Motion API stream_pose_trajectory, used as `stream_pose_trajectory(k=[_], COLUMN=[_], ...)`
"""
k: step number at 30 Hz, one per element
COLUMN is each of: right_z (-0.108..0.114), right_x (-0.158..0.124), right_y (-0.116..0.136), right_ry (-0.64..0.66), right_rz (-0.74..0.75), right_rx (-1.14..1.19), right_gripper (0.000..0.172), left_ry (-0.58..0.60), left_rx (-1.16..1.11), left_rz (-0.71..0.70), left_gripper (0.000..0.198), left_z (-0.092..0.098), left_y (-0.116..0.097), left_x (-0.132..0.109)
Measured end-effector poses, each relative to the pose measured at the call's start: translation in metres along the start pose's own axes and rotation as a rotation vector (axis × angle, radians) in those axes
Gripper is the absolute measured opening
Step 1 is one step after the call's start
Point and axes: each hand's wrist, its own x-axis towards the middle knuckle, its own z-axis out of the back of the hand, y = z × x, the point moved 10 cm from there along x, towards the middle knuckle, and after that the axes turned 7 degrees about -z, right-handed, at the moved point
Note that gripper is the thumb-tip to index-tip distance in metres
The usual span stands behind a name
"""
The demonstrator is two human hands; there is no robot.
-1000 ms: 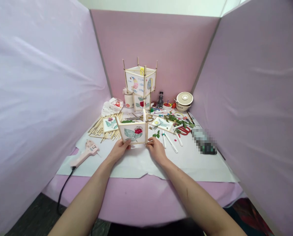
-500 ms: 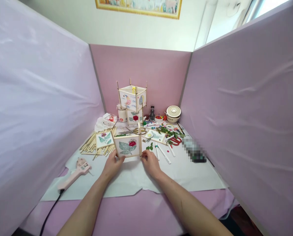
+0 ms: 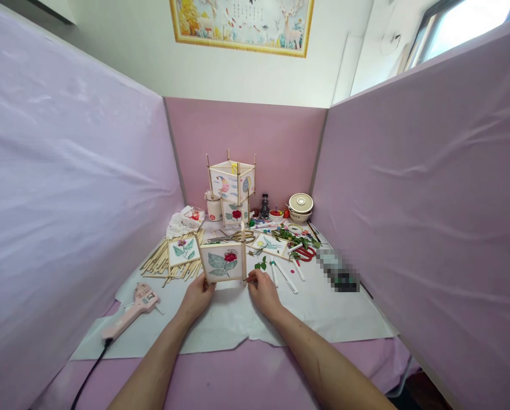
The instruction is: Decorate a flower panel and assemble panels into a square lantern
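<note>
Both hands, left hand (image 3: pixel 198 296) and right hand (image 3: pixel 261 290), pinched the framed panel (image 3: pixel 221 262) upright by its bottom corners; grip closed. Risk: the side stick (image 3: pixel 243 253) could shear off if twisted.

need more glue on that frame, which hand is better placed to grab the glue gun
Left. The glue gun lies on the paper to the left of the left hand; the right hand pinches the flower panel at its upright stick, farther away.
</note>
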Motion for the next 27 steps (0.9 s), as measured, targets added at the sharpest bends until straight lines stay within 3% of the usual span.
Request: stream_pose_trajectory(k=[7,17,20,23,27], right_z=[0.0,0.004,0.034,0.087,0.165], right_x=[0.0,-0.001,-0.001,-0.008,-0.046], right_y=[-0.001,0.0,0.007,0.026,0.093], right_ry=[-0.004,-0.028,-0.176,-0.409,-0.594], right_rz=[0.007,0.02,0.038,0.076,0.271], right_rx=[-0.016,0.087,0.273,0.459,0.691], right_gripper=[0.028,0.023,0.018,0.016,0.008], left_ry=[0.018,-0.044,-0.056,-0.07,-0.075], left_rx=[-0.047,-0.008,-0.016,-0.027,-0.035], left_rz=[0.034,0.039,0.035,0.029,0.028], left_gripper=[0.019,0.018,0.018,0.015,0.013], left_z=[0.0,0.003,0.004,0.006,0.006], left_y=[0.001,0.011,0.01,0.008,0.008], left_x=[-0.001,0.001,0.0,-0.001,-0.001])
